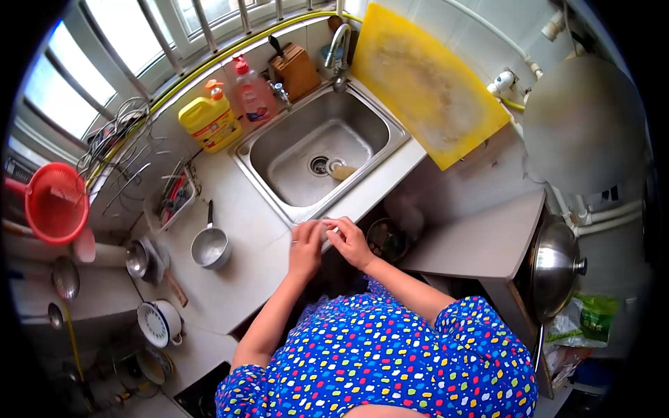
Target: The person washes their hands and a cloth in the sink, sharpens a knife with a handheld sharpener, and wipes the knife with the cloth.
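Note:
My left hand [305, 249] and my right hand [352, 244] meet at the counter's front edge, just before the sink [275, 203]. Fingers of both are curled in towards each other. A small pale thing seems to lie between the fingertips, too unclear to name. In the sink, a tan oblong object [343, 172] rests beside the drain [319, 165]. A small metal ladle-like pan [210, 249] with a dark handle sits on the counter to the left of my hands.
Behind the sink stand a yellow jug [209, 124], a pink soap bottle [255, 96], a knife block [295, 72] and the faucet [339, 59]. A yellow board [426, 83] leans at the right. A red strainer [57, 202] hangs left; a lidded wok [555, 268] is right.

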`<state>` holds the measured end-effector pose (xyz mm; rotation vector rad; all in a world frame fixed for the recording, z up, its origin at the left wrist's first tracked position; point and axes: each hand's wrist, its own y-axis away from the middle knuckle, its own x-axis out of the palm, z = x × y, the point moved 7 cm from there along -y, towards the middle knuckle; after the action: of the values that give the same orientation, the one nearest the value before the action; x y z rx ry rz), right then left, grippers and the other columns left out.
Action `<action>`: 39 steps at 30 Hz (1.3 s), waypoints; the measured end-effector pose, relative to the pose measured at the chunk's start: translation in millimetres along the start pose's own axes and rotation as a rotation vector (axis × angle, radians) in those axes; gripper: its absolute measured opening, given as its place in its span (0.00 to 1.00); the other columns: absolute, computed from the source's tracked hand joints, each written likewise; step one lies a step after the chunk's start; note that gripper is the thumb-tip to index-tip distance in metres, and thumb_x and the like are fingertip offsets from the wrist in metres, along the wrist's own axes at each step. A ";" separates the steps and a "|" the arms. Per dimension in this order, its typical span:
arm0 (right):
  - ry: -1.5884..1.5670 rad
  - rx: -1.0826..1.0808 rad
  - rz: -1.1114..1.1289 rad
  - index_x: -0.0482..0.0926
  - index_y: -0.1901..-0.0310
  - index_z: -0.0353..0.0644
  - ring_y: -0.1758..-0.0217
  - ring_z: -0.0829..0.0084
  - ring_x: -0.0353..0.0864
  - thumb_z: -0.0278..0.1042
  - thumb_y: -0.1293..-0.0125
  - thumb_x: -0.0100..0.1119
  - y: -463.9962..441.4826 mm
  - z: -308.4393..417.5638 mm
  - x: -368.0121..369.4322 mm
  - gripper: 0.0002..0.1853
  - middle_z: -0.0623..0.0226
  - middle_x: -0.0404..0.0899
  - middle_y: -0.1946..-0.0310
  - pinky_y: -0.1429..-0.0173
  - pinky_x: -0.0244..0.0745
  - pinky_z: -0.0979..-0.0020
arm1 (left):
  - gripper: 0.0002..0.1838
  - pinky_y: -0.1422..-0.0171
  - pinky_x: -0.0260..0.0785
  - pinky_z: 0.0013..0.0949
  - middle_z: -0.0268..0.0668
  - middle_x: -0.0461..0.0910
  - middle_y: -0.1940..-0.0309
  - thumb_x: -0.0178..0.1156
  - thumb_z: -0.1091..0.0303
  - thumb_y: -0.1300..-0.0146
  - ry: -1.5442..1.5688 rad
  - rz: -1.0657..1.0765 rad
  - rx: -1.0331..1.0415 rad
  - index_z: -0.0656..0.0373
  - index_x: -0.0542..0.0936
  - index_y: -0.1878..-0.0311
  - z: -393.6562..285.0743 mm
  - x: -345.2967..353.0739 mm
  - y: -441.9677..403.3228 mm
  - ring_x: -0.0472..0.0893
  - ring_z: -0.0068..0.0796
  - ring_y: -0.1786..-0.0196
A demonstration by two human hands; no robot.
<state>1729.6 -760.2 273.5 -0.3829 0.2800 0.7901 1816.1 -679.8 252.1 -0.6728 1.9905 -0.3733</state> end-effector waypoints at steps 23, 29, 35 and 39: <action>0.681 -0.150 0.281 0.65 0.42 0.43 0.55 0.52 0.75 0.31 0.46 0.54 -398.0 -27.4 3.9 0.26 0.52 0.76 0.58 0.52 0.70 0.58 | 0.16 0.45 0.62 0.40 0.45 0.78 0.61 0.49 0.56 0.40 0.091 0.039 -0.976 0.53 0.81 0.59 270.0 154.5 -213.7 0.76 0.41 0.58; 0.534 -0.245 0.326 0.70 0.45 0.48 0.52 0.54 0.73 0.26 0.45 0.51 -411.5 -25.0 -6.7 0.23 0.56 0.75 0.54 0.51 0.70 0.61 | 0.16 0.58 0.67 0.36 0.38 0.79 0.65 0.46 0.61 0.36 0.876 -0.268 -1.393 0.62 0.78 0.58 348.9 255.0 -195.6 0.77 0.30 0.63; -0.252 -0.005 0.409 0.70 0.46 0.42 0.68 0.80 0.77 0.30 0.39 0.52 -408.9 -73.8 -4.4 0.19 0.69 0.78 0.67 0.66 0.71 0.76 | 0.18 0.58 0.70 0.47 0.41 0.79 0.64 0.44 0.57 0.38 1.358 -0.524 -1.362 0.59 0.76 0.56 289.6 214.2 -223.2 0.79 0.41 0.64; -0.322 0.388 0.279 0.70 0.46 0.43 0.66 0.80 0.75 0.36 0.37 0.52 -365.1 -208.2 -2.4 0.18 0.71 0.76 0.62 0.67 0.69 0.79 | 0.14 0.72 0.72 0.38 0.41 0.78 0.65 0.41 0.66 0.38 2.004 -0.555 -1.262 0.55 0.73 0.53 286.8 244.1 -240.7 0.78 0.37 0.70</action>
<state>1974.6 -1086.1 171.2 0.1539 0.1801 1.0321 2046.4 -1014.0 64.9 -2.2481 3.9021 0.1593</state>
